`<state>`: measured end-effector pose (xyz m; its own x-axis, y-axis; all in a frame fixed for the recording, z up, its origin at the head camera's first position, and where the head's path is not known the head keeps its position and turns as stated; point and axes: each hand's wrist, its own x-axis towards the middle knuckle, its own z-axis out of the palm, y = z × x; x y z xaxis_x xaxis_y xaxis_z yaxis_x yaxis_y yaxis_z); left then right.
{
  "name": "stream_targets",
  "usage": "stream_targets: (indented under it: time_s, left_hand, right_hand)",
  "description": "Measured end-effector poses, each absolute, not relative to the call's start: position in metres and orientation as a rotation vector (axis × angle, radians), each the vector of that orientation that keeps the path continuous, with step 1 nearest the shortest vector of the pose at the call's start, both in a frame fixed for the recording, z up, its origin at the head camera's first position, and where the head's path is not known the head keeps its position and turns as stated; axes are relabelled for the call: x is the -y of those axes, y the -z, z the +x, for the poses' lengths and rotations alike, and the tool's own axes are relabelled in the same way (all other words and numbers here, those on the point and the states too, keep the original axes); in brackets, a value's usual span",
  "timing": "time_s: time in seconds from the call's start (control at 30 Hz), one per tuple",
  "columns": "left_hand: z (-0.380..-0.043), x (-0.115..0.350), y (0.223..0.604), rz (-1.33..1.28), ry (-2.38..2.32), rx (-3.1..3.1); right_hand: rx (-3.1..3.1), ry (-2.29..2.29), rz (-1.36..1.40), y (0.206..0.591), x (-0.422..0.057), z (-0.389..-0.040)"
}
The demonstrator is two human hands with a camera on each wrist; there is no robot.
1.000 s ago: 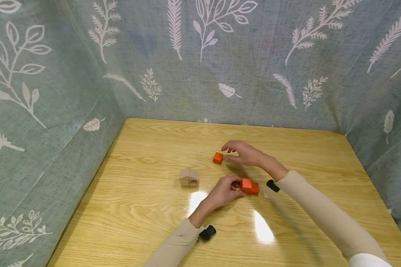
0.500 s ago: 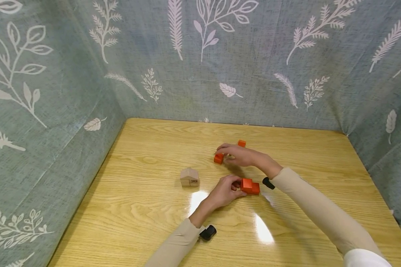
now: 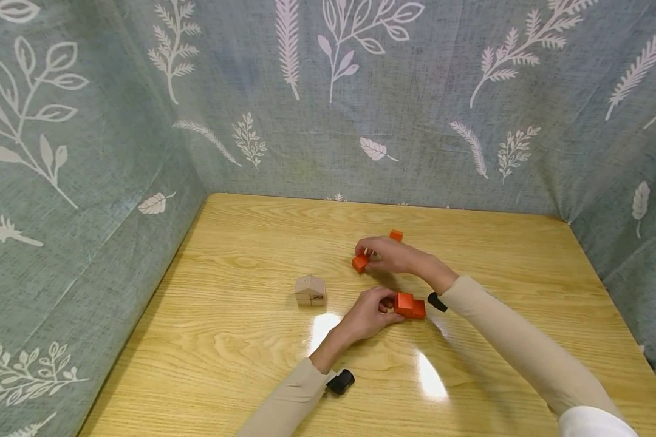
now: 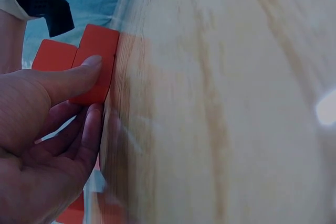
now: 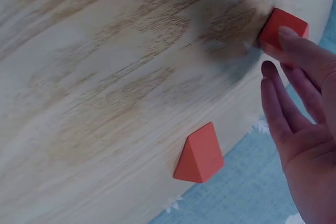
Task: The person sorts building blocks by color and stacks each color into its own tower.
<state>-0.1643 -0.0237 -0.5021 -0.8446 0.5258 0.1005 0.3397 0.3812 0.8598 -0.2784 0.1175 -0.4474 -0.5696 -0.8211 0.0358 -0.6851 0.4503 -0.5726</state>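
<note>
On the wooden table, my left hand (image 3: 365, 312) grips a small cluster of red blocks (image 3: 404, 303). Its thumb lies along one face and the fingertips sit at the opposite side in the left wrist view. One block of the cluster stands on top of the lower ones. Farther back, my right hand (image 3: 390, 255) pinches a red cube (image 5: 271, 34) between thumb and fingers; the cube is tilted, close to the tabletop. Behind the right hand is a red triangular block (image 5: 202, 153), partly covered by that hand in the head view.
Left of both hands stands a little house shape of plain wooden blocks (image 3: 310, 290) with a pitched top and a letter R. Patterned grey-green cloth (image 3: 328, 164) walls in the table (image 3: 240, 340) at the back and sides.
My right hand has moved left onto the red cube and now pinches and tilts it. The triangular block behind has come into view. My left hand has stayed on the cluster.
</note>
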Motion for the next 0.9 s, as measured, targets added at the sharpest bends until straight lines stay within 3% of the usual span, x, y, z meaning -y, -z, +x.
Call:
stream_targets:
  time_s: [0.9]
  left_hand:
    - [-0.165,0.022,0.504,0.825,-1.460,-2.452]
  right_hand:
    - [-2.565,1.101,-1.173,0.442,-0.182,-0.246]
